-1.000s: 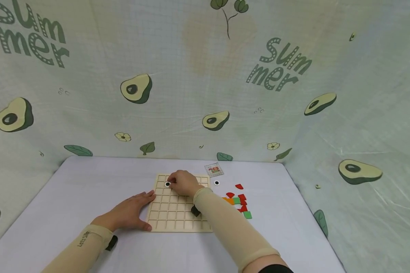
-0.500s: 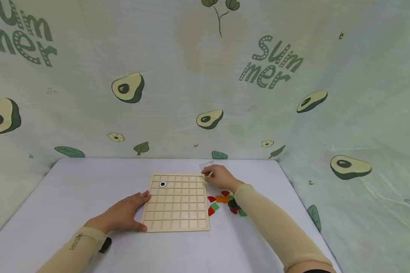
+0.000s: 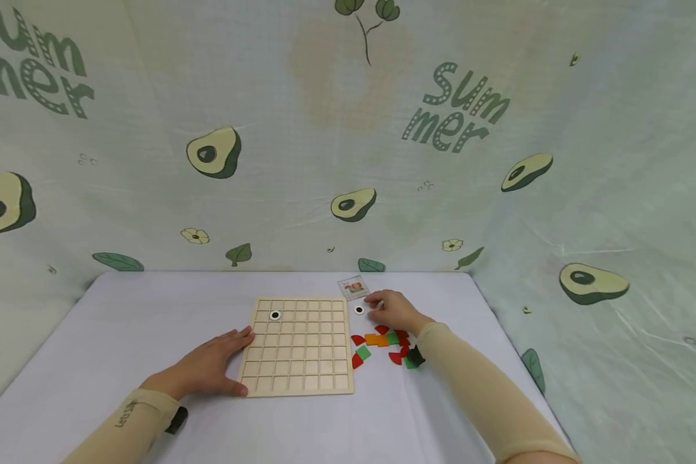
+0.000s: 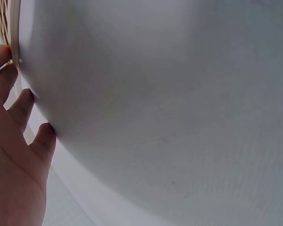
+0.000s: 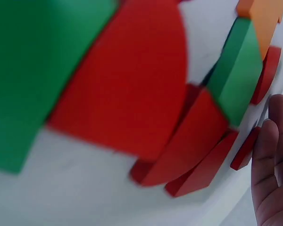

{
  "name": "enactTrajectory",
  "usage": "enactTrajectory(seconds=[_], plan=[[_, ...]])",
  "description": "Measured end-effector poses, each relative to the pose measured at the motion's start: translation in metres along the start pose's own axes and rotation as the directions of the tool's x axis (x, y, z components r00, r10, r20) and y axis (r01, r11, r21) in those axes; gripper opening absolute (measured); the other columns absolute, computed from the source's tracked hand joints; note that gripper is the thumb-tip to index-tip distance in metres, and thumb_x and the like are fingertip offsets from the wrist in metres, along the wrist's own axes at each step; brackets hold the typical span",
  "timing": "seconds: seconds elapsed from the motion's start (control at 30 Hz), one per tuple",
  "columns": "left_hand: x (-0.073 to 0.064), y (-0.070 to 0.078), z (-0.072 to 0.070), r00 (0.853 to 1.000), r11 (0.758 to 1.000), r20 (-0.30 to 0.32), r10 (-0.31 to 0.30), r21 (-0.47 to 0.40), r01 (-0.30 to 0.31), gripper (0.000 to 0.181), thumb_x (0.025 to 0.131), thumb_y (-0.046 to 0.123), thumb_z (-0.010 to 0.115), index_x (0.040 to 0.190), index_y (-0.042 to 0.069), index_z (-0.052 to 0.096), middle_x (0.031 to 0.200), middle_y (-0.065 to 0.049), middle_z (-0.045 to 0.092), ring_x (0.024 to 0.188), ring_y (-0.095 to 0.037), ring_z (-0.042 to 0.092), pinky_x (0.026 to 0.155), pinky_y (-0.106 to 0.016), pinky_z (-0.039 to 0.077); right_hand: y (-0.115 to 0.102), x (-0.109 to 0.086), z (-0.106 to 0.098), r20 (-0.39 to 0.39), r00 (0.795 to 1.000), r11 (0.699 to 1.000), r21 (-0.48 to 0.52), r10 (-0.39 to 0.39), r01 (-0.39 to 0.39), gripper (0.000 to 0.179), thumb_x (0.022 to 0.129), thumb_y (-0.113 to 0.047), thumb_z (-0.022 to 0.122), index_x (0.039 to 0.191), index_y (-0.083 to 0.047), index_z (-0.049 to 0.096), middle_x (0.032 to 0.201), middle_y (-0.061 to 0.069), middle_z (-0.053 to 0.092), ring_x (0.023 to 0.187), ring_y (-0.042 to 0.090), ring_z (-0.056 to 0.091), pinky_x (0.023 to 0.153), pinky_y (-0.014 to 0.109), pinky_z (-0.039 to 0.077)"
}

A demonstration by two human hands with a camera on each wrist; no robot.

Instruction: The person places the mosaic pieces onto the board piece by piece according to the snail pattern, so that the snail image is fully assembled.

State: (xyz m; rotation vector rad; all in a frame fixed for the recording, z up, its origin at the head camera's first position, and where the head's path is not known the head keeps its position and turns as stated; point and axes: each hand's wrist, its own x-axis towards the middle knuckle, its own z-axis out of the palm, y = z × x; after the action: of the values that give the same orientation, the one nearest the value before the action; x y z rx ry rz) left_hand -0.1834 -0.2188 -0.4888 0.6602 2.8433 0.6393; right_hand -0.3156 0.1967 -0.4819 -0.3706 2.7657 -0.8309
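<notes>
Loose eye tile (image 3: 359,310) is lying off the board (image 3: 297,368) at two o'clock; right hand (image 3: 397,310) is sitting just beside it, thumb and fingers parted, pinching nothing. Hand's no longer touching other eye tile (image 3: 275,315), sitting on-board at eleven: one on, one off. Left hand (image 3: 209,364) is touching nine o'clock edge, fingers spread.

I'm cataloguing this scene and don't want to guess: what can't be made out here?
Head view: the print on the card, too small for detail; one green piece, partly hidden by the black wrist device.
Left wrist view: the board, mostly cut off by the frame's edge.
Right wrist view: the right hand, cut off by the right edge.
</notes>
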Motion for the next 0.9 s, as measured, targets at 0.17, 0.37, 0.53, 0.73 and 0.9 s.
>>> enactTrajectory(seconds=[0.17, 0.37, 0.53, 0.73, 0.9], plan=[[0.000, 0.002, 0.000, 1.000, 1.000, 0.005, -0.008, -0.005, 0.008, 0.108, 0.063, 0.057, 0.087, 0.146, 0.000, 0.048, 0.155, -0.016, 0.038, 0.139, -0.046, 0.035, 0.109, -0.063, 0.032, -0.009, 0.004, 0.003, 0.007, 0.999, 0.997, -0.066, -0.036, 0.036, 0.036, 0.091, -0.025, 0.075, 0.125, -0.017, 0.069, 0.108, -0.002, 0.062, 0.093, 0.019, 0.055, 0.083, 0.028, 0.053], [-0.001, 0.003, -0.001, 1.000, 1.000, 0.011, -0.017, -0.017, 0.017, 0.108, 0.063, 0.056, 0.088, 0.146, 0.001, 0.047, 0.156, -0.015, 0.037, 0.140, -0.045, 0.034, 0.109, -0.063, 0.032, -0.014, 0.007, 0.007, 0.005, 0.999, 0.994, -0.096, -0.042, 0.042, 0.032, 0.090, -0.023, 0.075, 0.121, -0.016, 0.072, 0.104, -0.001, 0.063, 0.091, 0.019, 0.056, 0.084, 0.032, 0.053], [-0.001, 0.002, 0.000, 1.000, 1.000, 0.009, -0.014, -0.015, 0.014, 0.108, 0.063, 0.056, 0.088, 0.146, 0.001, 0.047, 0.156, -0.015, 0.037, 0.140, -0.045, 0.034, 0.109, -0.063, 0.032, -0.015, 0.009, 0.010, -0.007, 0.998, 0.988, -0.143, -0.058, 0.056, 0.027, 0.090, -0.022, 0.075, 0.116, -0.018, 0.074, 0.101, -0.003, 0.062, 0.089, 0.018, 0.055, 0.085, 0.034, 0.052], [-0.001, 0.002, 0.000, 1.000, 1.000, 0.013, -0.025, -0.018, 0.025, 0.110, 0.062, 0.058, 0.088, 0.147, 0.001, 0.047, 0.156, -0.014, 0.037, 0.140, -0.044, 0.033, 0.109, -0.063, 0.032, -0.017, 0.009, 0.013, -0.018, 0.996, 0.981, -0.178, -0.082, 0.077, 0.023, 0.090, -0.023, 0.075, 0.113, -0.018, 0.075, 0.100, -0.004, 0.062, 0.087, 0.016, 0.055, 0.085, 0.034, 0.051], [-0.002, 0.002, -0.001, 1.000, 1.000, 0.011, -0.013, -0.018, 0.013, 0.108, 0.063, 0.057, 0.088, 0.146, 0.000, 0.047, 0.156, -0.015, 0.037, 0.140, -0.045, 0.034, 0.109, -0.063, 0.032, -0.020, 0.005, 0.012, -0.023, 0.997, 0.981, -0.182, -0.071, 0.066, 0.024, 0.090, -0.025, 0.075, 0.113, -0.017, 0.075, 0.101, -0.003, 0.063, 0.085, 0.017, 0.055, 0.081, 0.033, 0.052]])
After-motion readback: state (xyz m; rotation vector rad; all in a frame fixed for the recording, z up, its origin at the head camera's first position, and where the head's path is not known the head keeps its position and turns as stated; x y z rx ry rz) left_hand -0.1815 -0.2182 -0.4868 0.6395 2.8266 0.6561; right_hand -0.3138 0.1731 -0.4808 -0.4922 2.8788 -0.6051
